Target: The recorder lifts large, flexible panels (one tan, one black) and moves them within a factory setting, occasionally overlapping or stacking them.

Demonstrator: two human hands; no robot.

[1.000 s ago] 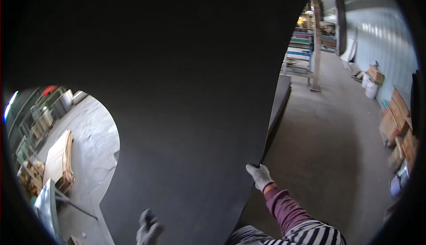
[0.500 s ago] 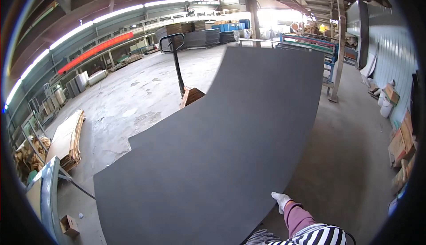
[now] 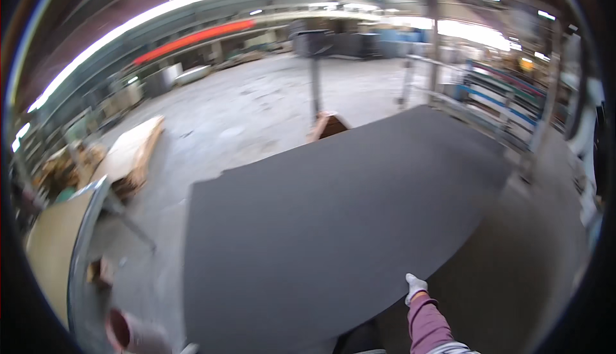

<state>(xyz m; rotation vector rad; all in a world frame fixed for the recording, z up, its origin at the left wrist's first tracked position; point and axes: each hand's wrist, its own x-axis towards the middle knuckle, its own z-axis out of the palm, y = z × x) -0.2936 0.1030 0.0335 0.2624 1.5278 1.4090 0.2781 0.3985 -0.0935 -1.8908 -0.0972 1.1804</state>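
Note:
A large, dark grey flat sheet [image 3: 333,226] fills the middle of the view. My right hand [image 3: 417,285], in a pale glove below a mauve sleeve, grips the sheet's near right edge; the fingers under the edge are hidden. At the bottom of the view, beside the sheet's near left corner, a small pale patch looks like the gloved tip of my left hand [image 3: 190,349]. The rest of that hand is cut off, so its fingers do not show.
Past the sheet's far edge stand a pallet jack handle [image 3: 315,84] and a brown wooden piece [image 3: 328,125]. A metal-framed table [image 3: 61,245], a stack of boards [image 3: 135,149], a small carton [image 3: 99,272] and a pinkish tube [image 3: 125,331] are left. Racks [image 3: 504,107] stand far right.
The sheet's far part, which rose up before, now lies lower and flatter. My view has swung left, bringing in the pinkish tube. My right hand stays on the edge.

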